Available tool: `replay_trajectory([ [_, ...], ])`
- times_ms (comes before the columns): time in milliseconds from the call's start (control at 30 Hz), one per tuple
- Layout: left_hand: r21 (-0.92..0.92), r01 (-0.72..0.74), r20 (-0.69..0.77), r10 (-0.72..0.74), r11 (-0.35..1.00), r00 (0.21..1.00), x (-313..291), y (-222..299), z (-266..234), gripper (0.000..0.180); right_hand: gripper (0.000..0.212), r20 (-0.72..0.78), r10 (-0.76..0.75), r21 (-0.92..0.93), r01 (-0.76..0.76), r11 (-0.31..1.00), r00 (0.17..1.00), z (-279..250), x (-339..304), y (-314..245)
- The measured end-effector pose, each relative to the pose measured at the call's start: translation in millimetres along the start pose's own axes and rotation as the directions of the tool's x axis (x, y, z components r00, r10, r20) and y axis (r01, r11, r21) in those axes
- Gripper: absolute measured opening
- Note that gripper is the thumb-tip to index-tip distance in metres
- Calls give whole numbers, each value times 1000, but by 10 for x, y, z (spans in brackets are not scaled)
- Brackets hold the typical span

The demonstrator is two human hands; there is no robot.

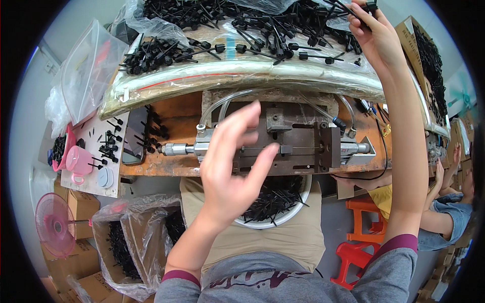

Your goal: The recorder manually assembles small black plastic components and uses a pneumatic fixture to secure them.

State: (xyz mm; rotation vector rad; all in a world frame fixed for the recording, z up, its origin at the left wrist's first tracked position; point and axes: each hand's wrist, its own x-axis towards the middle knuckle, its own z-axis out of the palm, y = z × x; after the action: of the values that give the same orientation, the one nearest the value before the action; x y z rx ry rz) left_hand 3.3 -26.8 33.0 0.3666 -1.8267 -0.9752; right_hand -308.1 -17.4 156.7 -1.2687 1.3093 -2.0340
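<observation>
Head: left hand point(228, 164) above fixture point(303, 154), right hand point(376, 38) holding black part point(372, 7) beyond rim point(283, 71).

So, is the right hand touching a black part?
Touching: the head view shows a black part held in the right hand at the upper edge, its end jutting beyond the grip.

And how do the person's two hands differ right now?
The left hand hovers at the dark metal fixture; the right hand is raised by the heap of black parts. The left is open, thumb and fingers apart, and looks empty; the right curls its fingers around a stemmed black part. Both are bare.
</observation>
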Motion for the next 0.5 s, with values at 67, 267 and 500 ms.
replay_trajectory([
  [67, -176, 72, -3, -74, 982, 997, 235, -4, 94, 59, 19, 73, -1, 69, -4, 998, 997, 20, -72, -1],
  [267, -413, 149, 23, -153, 898, 988, 586, -41, 330, 57, 21, 158, 92, 227, -127, 966, 983, 403, -595, -112],
  [500, -358, 123, 111, -89, 926, 990, 252, 56, 156, 36, 23, 70, 149, 468, -164, 868, 986, 486, -1185, 4],
])
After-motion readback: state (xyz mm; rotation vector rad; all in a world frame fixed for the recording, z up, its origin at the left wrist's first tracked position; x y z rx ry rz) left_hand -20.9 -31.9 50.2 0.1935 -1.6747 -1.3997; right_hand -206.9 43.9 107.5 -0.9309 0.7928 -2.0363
